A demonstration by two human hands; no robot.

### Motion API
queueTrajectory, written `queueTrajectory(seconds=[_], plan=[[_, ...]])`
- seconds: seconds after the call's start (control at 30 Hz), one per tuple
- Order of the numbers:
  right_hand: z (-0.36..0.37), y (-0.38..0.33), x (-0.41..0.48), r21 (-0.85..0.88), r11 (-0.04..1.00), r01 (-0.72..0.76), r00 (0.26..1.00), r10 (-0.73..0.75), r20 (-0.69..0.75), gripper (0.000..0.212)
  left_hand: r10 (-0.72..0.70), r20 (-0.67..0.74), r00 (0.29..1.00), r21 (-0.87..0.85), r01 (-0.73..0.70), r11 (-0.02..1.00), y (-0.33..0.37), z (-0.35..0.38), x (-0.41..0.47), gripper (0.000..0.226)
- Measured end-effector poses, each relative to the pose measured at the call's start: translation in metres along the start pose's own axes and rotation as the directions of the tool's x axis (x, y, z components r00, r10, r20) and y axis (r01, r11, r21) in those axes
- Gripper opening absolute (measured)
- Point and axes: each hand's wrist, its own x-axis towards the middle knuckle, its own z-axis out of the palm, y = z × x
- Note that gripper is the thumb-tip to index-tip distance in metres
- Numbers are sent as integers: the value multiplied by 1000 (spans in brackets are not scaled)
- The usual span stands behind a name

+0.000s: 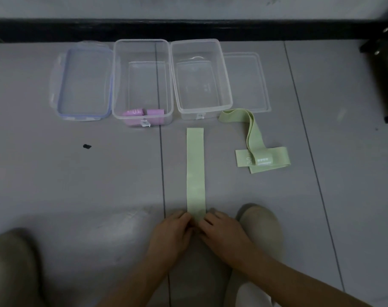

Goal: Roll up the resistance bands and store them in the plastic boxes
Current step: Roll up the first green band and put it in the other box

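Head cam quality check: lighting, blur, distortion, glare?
Head view: dim, bluish light; wide-angle bows the black baseboard and floor seams; left hand and right hand, gripping the near end of the flat green band, are soft and shadowed; clear boxes low-contrast; pale glare patch on floor left of the hands.

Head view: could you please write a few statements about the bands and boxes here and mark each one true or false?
1. The left hand and right hand pinch the near end of the flat green band. True.
2. The right box holds purple rolls. False: it is empty; the purple rolls sit in the left box.
3. Both boxes are lidded. False: both stand open.
4. Unrolled green bands lie right of the flat one. True.
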Motion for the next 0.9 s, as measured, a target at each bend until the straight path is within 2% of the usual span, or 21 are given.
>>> queueTrajectory(seconds=[0.37,0.47,0.6,0.73,0.8,0.9], plan=[[10,3,-2,-86,996,29,998,-33,-47,11,-49,17,999,-36,49,998,6,-7,7,9],[12,2,-2,-90,996,25,997,-31,-65,15,-4,8,1000,-6,5,1000,3,-5,7,8],[9,3,-2,-33,998,-61,997,59,-59,16,141,-44,989,158,-132,979,-2,0,-3,13],[3,1,2,12,994,-105,993,106,-58,14,248,-50,968,201,-233,951,-6,-2,-7,9],[3,1,3,35,990,-138,989,140,-43,15,241,-37,970,210,-228,951,-6,-4,-5,10],[2,1,1,85,977,-198,980,199,-5,16,152,-28,988,178,-145,973,-2,-5,-2,14]])
